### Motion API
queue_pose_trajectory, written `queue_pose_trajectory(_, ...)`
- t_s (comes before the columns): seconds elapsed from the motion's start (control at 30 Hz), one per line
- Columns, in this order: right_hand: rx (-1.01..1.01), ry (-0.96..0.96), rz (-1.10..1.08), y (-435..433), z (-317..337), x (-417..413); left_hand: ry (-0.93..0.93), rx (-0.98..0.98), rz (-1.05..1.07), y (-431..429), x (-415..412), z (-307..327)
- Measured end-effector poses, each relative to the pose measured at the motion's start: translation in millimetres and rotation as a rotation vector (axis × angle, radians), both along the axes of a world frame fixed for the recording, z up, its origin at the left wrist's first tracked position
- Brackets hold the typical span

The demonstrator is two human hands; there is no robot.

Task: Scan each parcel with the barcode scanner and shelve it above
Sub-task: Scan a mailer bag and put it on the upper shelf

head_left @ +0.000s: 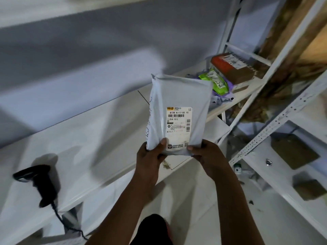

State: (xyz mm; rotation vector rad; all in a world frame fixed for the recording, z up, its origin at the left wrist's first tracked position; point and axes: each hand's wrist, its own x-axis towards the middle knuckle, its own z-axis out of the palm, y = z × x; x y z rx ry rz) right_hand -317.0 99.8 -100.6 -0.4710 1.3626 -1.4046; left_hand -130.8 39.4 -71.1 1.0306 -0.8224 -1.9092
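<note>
Above the table (88,138), both hands, left (150,156) and right (206,154), pinch the parcel's (178,96) bottom edge; it stands upright, label facing the camera.

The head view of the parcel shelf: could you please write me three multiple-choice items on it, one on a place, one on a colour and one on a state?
1. Where is the barcode scanner?
A. On the white shelf, at lower left.
B. Hanging from a hook.
C. On the floor.

2. What colour is the small parcel beside the brown box?
A. Black.
B. Green.
C. Blue.

3. How is the white parcel held?
A. Lying flat, untouched.
B. Pinched at its top by one hand.
C. Gripped at its lower edge by the left hand and right hand.

Answers: 1 A, the scanner lies on the shelf surface with its cable trailing off; 2 B, its wrapper is bright green; 3 C, both thumbs press its front near the bottom.
</note>
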Motion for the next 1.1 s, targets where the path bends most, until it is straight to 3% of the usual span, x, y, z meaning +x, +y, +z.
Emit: queue_pose_trajectory(1.1, -0.074, 0.141, -0.148, -15, 76, -30, 0.163, -0.093, 0.018, -16, -37, 66)
